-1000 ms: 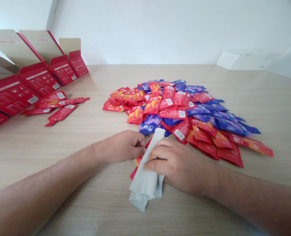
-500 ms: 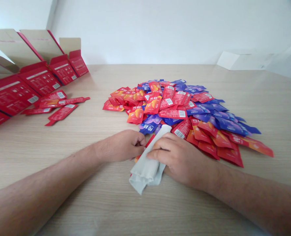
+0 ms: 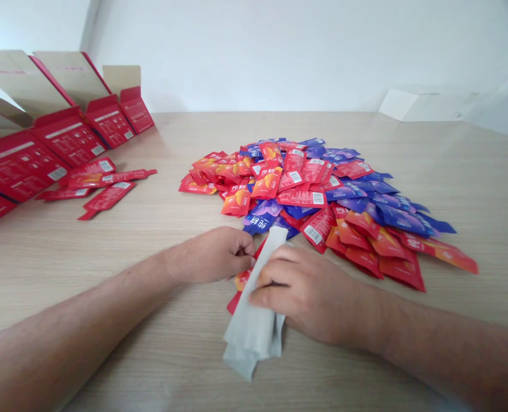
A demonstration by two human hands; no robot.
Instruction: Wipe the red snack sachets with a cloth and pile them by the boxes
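Note:
My right hand (image 3: 303, 286) is closed around a folded white cloth (image 3: 254, 326) whose loose ends hang toward me. Beneath the cloth lies a red packet (image 3: 241, 280) with an orange print, partly covered. My left hand (image 3: 223, 254) pinches the packet's left edge with thumb and curled fingers, beside the cloth. Just beyond both hands spreads a heap of red packets (image 3: 266, 183) and blue-purple packets (image 3: 361, 189).
Red cardboard boxes (image 3: 71, 137) with raised flaps stand in a row at the left. Several red packets (image 3: 110, 197) lie before them on the wooden table (image 3: 172, 355). A white object (image 3: 421, 106) is at the back right, against the wall.
My right hand has slid the cloth toward me, baring more of the red packet's lower end. My left hand has stayed in place.

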